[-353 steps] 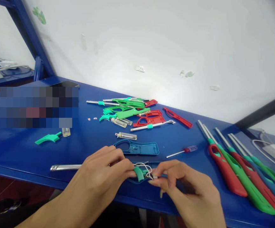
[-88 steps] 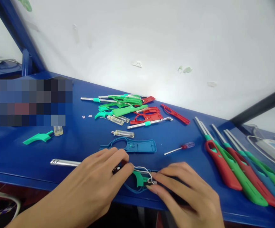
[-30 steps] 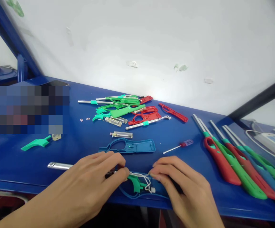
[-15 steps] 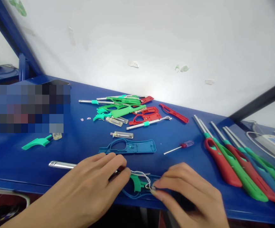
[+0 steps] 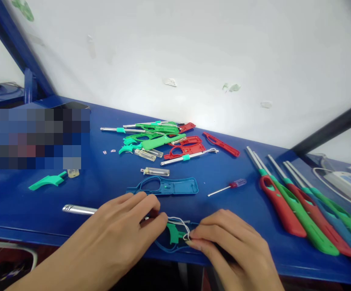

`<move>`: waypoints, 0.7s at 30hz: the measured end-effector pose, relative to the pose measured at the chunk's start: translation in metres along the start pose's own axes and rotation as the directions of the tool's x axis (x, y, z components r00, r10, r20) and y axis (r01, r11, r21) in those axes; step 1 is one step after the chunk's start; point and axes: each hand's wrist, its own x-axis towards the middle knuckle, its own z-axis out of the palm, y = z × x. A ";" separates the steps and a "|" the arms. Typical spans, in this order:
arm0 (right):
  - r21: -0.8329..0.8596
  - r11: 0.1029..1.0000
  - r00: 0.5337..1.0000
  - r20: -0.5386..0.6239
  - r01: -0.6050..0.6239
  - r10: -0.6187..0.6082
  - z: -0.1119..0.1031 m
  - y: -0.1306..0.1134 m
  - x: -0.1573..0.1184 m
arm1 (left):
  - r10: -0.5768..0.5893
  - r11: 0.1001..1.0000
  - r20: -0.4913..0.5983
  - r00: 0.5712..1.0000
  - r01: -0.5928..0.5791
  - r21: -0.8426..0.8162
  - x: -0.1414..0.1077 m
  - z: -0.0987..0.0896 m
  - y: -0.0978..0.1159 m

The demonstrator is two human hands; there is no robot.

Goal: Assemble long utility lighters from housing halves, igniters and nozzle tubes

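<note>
At the front edge of the table lies a blue lighter half-shell [image 5: 171, 249], with a metal tube [image 5: 78, 209] running out to the left. My left hand [image 5: 127, 234] is closed over the shell and the tube's inner end, hiding the joint. A green trigger [image 5: 173, 233] sits inside the shell. Thin white wires [image 5: 181, 221] curve over the trigger. My right hand [image 5: 230, 242] pinches these wires near their end, just right of the trigger; its fingertips hide any small part there. Beyond my hands rests another blue half-shell [image 5: 179, 187].
Clear fuel tanks [image 5: 157, 171], green lighter parts [image 5: 163, 141] and red shell halves [image 5: 222, 144] lie farther back. A screwdriver [image 5: 228, 187] is right of centre. Several assembled lighters [image 5: 284, 206] line the right side. A green trigger piece [image 5: 48, 180] lies left.
My right hand has moved slightly left with the wires, bending them into a tighter loop beside the trigger. My left hand stays nearly in place.
</note>
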 end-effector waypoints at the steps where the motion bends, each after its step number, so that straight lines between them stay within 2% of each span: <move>1: 0.000 1.000 1.000 0.001 -0.008 0.008 0.000 0.000 0.000 | -0.008 1.000 -0.014 1.000 0.008 -0.012 0.000 0.000 0.000; 9: 0.054 0.995 0.996 0.035 -0.081 0.079 0.004 -0.001 -0.002 | -0.011 0.994 -0.050 0.999 0.005 -0.106 -0.001 -0.001 0.003; 21: 0.064 0.991 0.993 0.017 -0.115 0.114 0.003 0.001 -0.001 | 0.013 0.991 -0.017 1.000 -0.015 -0.129 0.001 0.001 0.006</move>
